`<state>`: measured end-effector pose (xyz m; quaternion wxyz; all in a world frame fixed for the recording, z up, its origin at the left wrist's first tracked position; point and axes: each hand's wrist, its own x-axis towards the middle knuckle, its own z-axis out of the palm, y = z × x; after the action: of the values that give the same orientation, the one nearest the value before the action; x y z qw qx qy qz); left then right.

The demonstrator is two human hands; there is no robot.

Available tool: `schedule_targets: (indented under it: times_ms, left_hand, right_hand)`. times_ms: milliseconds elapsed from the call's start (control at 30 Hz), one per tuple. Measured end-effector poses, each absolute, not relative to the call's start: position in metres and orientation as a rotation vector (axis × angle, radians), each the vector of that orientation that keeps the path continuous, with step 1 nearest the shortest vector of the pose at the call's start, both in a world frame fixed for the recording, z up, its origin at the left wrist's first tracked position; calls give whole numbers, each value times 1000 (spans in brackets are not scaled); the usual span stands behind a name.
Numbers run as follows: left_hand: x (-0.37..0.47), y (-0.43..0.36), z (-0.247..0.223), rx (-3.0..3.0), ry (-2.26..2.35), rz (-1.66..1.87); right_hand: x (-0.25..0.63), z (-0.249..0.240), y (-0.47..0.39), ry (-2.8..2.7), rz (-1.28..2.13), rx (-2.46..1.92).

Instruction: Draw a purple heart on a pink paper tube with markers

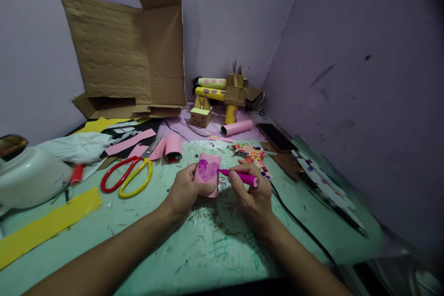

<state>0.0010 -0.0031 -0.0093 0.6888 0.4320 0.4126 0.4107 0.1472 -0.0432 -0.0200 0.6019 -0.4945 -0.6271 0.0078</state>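
Pale purple walls point(225, 14) meet in a corner behind a green-covered table point(166, 268), whose surface is marked with scribbles and small scraps near the hands. Left hand point(185, 189): pinching a pink piece point(214, 189) by its left side and lower edge, thumb across the front. Its decorated face is tipped up toward the wearer, presumably to stay steady and readable; whether the piece is flat or tubular cannot be determined. It stands between the two hands and bears a purple heart point(208, 170).

Right hand point(255, 196): pinching a magenta marker point(247, 178) near its writing end, a grip that likely serves fine control. Marker tip is directed at the heart's right edge; contact cannot be confirmed.

Scissors point(141, 161) lie to the left of the left hand, handles nearest the wearer, apparently within easy reach. A pink roll point(173, 144) stands just beyond that hand. Past the right hand are patterned paper point(250, 151) and, farther off, a phone point(276, 137), seemingly set aside from the working spot. A black cable point(301, 223) runs right of the right wrist.
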Motion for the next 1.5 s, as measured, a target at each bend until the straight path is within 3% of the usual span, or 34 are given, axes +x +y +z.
schedule_targets:
  times_ms: [1500]
  left_hand:
    - [1,-5,-8,1085,918,936]
  right_hand:
    - [145,-19,-43,-1433,-2,-1109]
